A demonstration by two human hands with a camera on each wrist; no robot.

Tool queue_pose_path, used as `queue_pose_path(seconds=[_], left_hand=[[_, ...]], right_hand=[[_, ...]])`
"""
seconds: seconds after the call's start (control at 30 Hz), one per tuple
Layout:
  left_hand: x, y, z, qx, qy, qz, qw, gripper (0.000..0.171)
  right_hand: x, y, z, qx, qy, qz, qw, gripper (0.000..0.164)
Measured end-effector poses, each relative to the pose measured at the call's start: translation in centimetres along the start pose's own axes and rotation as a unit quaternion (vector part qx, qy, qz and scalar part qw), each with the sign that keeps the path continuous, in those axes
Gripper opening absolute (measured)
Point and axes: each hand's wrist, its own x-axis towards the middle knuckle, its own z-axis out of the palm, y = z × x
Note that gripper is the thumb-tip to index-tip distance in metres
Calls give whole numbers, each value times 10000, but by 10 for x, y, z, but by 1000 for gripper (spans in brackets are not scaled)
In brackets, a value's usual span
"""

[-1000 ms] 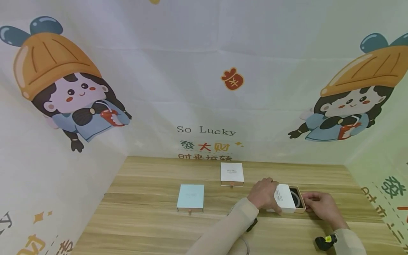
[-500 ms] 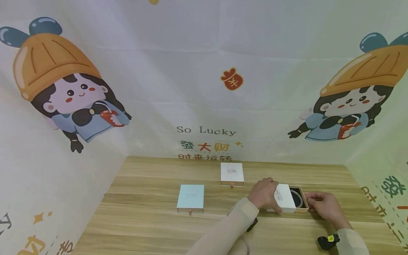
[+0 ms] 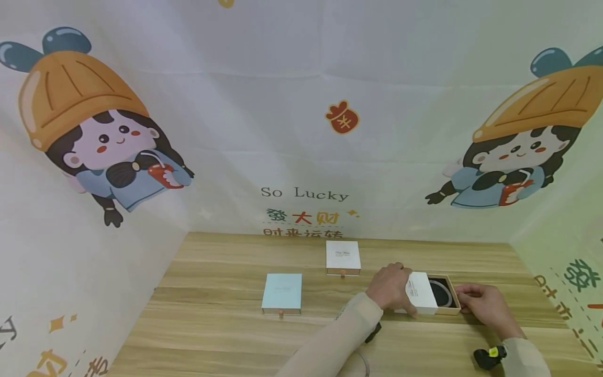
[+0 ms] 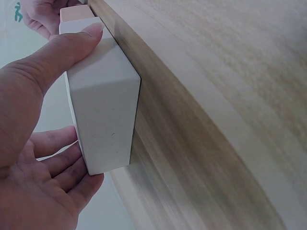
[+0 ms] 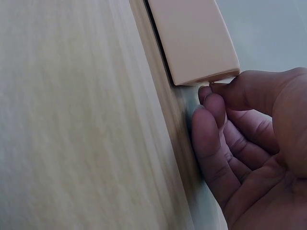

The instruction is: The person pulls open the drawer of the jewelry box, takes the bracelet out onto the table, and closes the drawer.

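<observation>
At the right of the table a white slide-out gift box (image 3: 421, 294) lies partly drawn apart. My left hand (image 3: 390, 285) grips its sleeve, thumb along the near side and fingers on the opposite side in the left wrist view. Out of the sleeve's right end comes a tan drawer (image 5: 196, 43) with a dark lining. A grey ring-shaped band (image 3: 449, 294), like a bracelet, lies inside, partly hidden by the sleeve. My right hand (image 3: 485, 303) pinches at the middle of the drawer's end with thumb and fingertips; the fingers hide what they hold there.
A second white box (image 3: 343, 255) stands at the back middle, and a pale blue box (image 3: 281, 291) lies left of it, nearer. Both show a small orange tab in front. A thin grey cable (image 3: 363, 361) lies by the left forearm. Printed cloth walls (image 3: 301, 131) enclose the table.
My right hand has moved to the right, and the drawer has slid farther out of the sleeve, baring more of the grey band. My left hand and the sleeve have stayed in place.
</observation>
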Motion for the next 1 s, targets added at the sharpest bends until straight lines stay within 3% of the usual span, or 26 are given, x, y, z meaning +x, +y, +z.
queue_pose_path(seconds=[1.0], left_hand=[[-2,2,-2,52,-91,-154,9998,90]], right_hand=[[2,9,-5,112,-12,-155,9998,29]])
